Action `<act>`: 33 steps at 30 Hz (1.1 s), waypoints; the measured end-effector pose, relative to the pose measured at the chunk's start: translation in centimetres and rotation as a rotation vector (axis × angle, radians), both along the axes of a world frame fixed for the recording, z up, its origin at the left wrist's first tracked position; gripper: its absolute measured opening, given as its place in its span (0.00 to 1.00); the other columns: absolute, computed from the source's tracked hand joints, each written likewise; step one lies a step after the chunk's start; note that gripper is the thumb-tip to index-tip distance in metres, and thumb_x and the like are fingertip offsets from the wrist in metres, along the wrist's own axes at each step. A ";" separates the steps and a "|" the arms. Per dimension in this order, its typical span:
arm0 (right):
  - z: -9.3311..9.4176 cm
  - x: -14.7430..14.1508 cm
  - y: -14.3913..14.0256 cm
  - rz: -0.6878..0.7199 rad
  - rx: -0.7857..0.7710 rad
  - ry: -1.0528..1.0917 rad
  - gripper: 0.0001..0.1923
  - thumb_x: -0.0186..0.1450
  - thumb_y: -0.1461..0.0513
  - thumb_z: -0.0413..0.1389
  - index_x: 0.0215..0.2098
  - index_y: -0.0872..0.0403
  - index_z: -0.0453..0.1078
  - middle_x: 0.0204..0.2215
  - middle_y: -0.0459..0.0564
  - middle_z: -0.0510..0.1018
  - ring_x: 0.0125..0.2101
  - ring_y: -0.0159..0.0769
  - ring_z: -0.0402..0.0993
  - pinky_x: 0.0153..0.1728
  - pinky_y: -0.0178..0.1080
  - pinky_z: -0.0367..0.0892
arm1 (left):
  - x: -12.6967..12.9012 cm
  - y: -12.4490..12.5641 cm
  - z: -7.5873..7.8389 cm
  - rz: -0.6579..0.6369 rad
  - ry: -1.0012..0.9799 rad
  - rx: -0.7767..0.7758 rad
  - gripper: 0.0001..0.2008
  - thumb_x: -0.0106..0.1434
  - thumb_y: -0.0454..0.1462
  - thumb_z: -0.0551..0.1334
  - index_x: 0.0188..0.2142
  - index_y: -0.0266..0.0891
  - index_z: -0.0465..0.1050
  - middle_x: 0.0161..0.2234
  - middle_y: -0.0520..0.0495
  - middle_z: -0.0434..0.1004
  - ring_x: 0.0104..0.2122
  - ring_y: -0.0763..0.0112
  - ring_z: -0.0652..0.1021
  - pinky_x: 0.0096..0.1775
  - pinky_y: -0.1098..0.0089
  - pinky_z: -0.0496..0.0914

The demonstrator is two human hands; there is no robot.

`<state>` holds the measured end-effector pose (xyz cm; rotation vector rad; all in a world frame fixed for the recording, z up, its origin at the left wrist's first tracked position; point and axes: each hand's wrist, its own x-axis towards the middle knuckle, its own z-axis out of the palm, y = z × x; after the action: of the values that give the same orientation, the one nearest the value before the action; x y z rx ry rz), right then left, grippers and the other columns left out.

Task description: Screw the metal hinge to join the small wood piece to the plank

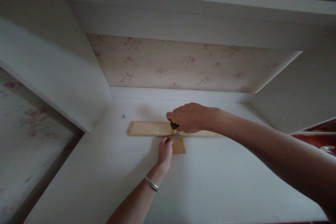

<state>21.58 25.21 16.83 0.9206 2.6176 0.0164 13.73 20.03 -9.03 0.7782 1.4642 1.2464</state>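
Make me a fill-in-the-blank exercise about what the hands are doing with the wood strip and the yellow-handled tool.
1. The right hand grips a screwdriver with a ______ handle.
2. The left hand wears a silver ______ on its wrist.
3. The long pale wooden strip lies on the ______ painted shelf surface.
4. The tool's tip meets a small metal ______ where the strip joins the short wooden piece.

Missing words: yellow; bracelet; white; hinge

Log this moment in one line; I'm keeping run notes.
right hand: grips yellow-handled screwdriver | left hand: steadies small metal hinge | pale wooden strip
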 end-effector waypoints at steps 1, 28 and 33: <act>-0.1 -0.1 0.0 -0.005 0.036 -0.014 0.23 0.60 0.49 0.51 0.48 0.53 0.67 0.35 0.58 0.76 0.34 0.48 0.74 0.29 0.42 0.64 | 0.0 0.0 0.1 -0.001 0.005 0.000 0.12 0.53 0.41 0.58 0.32 0.34 0.73 0.30 0.47 0.74 0.30 0.69 0.69 0.33 0.71 0.60; -1.2 -0.5 -0.6 -0.384 0.194 0.079 0.35 0.61 0.40 0.40 0.49 0.57 0.69 0.38 0.65 0.75 0.40 0.52 0.72 0.36 0.47 0.64 | -0.1 0.3 -0.7 0.002 0.023 0.007 0.12 0.57 0.39 0.56 0.36 0.35 0.73 0.38 0.43 0.76 0.37 0.64 0.73 0.40 0.68 0.63; -0.9 0.6 -0.4 -0.051 0.046 0.069 0.25 0.61 0.51 0.51 0.57 0.44 0.59 0.44 0.54 0.74 0.39 0.47 0.73 0.33 0.44 0.66 | -0.2 0.2 -0.7 0.009 0.022 0.019 0.13 0.56 0.40 0.57 0.36 0.35 0.73 0.37 0.43 0.76 0.36 0.65 0.73 0.39 0.69 0.63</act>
<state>22.16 24.86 15.93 1.0202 2.6662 0.0326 13.53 20.26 -9.76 0.8012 1.4763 1.2641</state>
